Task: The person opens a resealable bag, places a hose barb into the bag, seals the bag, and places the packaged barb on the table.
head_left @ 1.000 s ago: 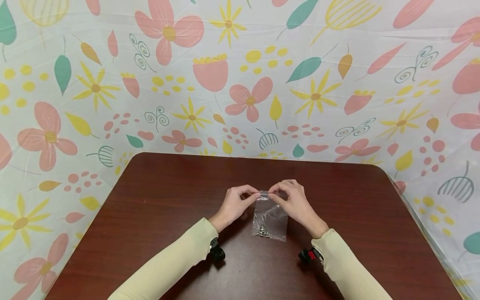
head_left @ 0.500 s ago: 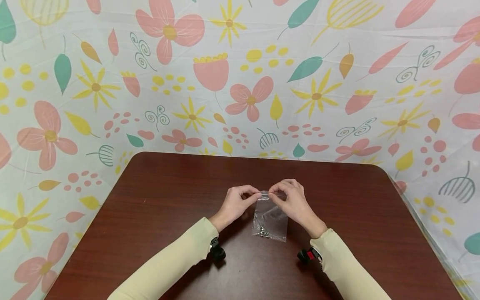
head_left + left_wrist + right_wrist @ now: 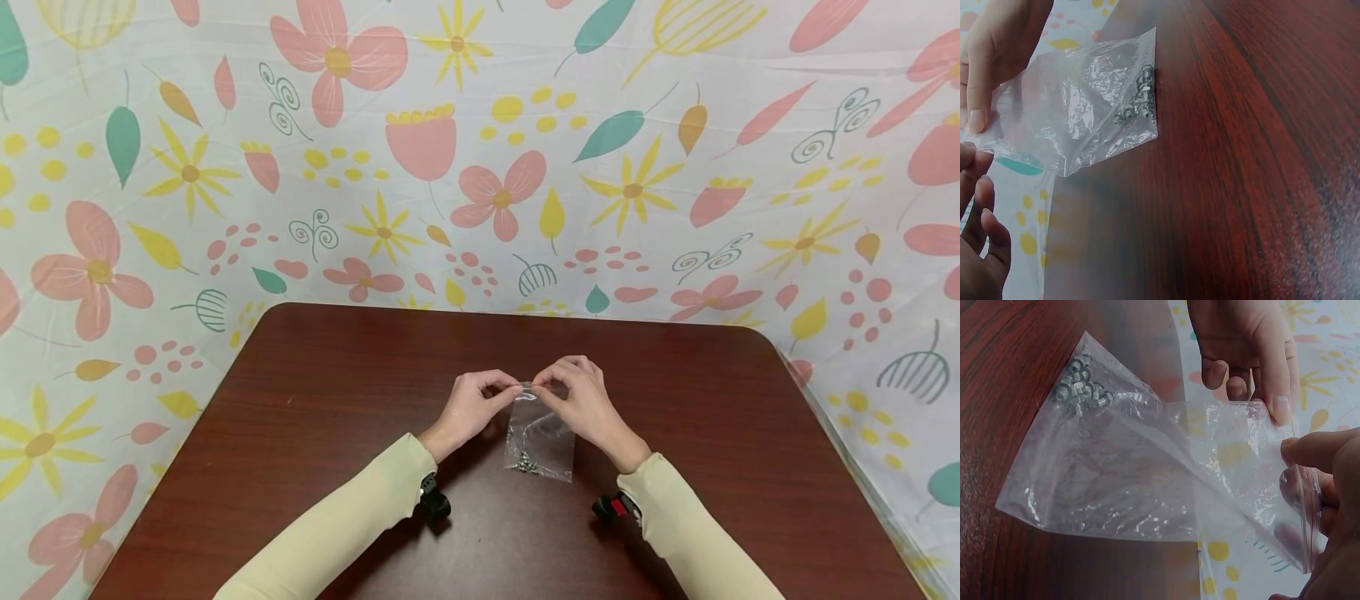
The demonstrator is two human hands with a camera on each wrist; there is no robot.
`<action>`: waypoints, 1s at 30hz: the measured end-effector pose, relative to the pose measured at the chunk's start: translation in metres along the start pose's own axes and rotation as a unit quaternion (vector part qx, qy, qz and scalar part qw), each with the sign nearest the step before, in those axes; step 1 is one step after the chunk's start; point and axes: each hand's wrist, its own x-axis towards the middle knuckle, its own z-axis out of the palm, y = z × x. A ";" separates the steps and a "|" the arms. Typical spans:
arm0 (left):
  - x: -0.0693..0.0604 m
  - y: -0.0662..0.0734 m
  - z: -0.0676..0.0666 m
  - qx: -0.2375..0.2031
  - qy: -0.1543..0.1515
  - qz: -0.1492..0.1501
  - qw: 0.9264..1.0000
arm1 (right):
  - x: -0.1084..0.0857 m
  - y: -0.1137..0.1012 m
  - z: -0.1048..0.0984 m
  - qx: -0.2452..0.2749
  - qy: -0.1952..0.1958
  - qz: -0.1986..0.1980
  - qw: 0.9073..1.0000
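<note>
A clear plastic zip bag (image 3: 543, 446) hangs from both hands above the table, its zip edge up between the fingertips. In its lower corner lies a small heap of metal hardware, seemingly nuts or screws (image 3: 1082, 384), also visible through the film in the left wrist view (image 3: 1140, 97). My left hand (image 3: 467, 410) pinches the top edge at the left with thumb and index finger. Close beside it, my right hand (image 3: 588, 406) pinches the same edge, thumb in front. Film wraps over some right fingertips in the right wrist view.
The dark brown wooden table (image 3: 337, 392) extends around the hands. Behind it hangs a white cloth (image 3: 480, 242) printed with flowers and leaves. Small black cameras (image 3: 435, 504) sit on both wrists.
My right hand has shifted slightly left along the bag's top edge, nearer to the left hand. The left hand stays nearly still, and the bag hangs in about the same place.
</note>
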 end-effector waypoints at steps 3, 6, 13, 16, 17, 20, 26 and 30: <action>0.000 0.000 0.000 0.003 -0.003 0.001 1.000 | 0.000 -0.001 0.000 0.000 -0.001 0.002 1.000; 0.000 0.001 -0.001 0.003 -0.002 0.000 1.000 | 0.001 -0.001 0.001 -0.004 0.003 0.002 1.000; 0.000 0.001 -0.002 0.005 -0.005 0.014 1.000 | 0.002 -0.005 0.003 0.004 -0.002 0.001 1.000; 0.000 0.000 -0.002 0.012 -0.007 0.021 1.000 | 0.002 -0.006 0.004 0.002 -0.008 -0.001 1.000; 0.000 0.000 -0.002 0.013 -0.007 0.022 1.000 | 0.002 -0.006 0.004 0.001 -0.009 -0.003 1.000; 0.000 0.001 -0.002 0.017 -0.011 0.022 1.000 | 0.002 -0.006 0.004 -0.003 -0.012 -0.014 1.000; 0.000 0.004 -0.003 0.017 -0.019 0.017 1.000 | 0.000 -0.007 0.006 -0.009 -0.005 -0.028 1.000; 0.000 0.005 -0.004 0.016 -0.022 0.021 0.999 | -0.001 -0.005 0.005 -0.006 0.002 -0.027 1.000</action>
